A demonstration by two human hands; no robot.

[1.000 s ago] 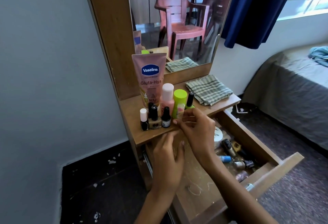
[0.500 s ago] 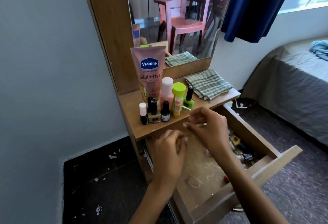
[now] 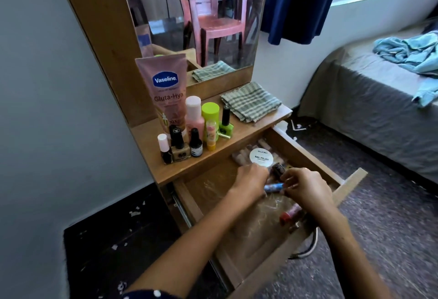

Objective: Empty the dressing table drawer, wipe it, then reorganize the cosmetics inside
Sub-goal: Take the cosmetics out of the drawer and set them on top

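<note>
Over the open drawer [image 3: 308, 154], near its right wall, both hands, left [image 3: 251, 180] and right [image 3: 305, 187], apparently pinch one blue tube [image 3: 273, 187] for removal; cleared bottles line the tabletop's front-left edge.

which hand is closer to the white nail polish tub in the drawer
Left. The left hand sits just below the white tub, nearly touching its rim; the right hand is lower and further right.

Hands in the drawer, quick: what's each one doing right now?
Left hand: fingers curled, touching the blue tube; grip unclear.
Right hand: fingers curled at the tube's other end; grip unclear.
</note>
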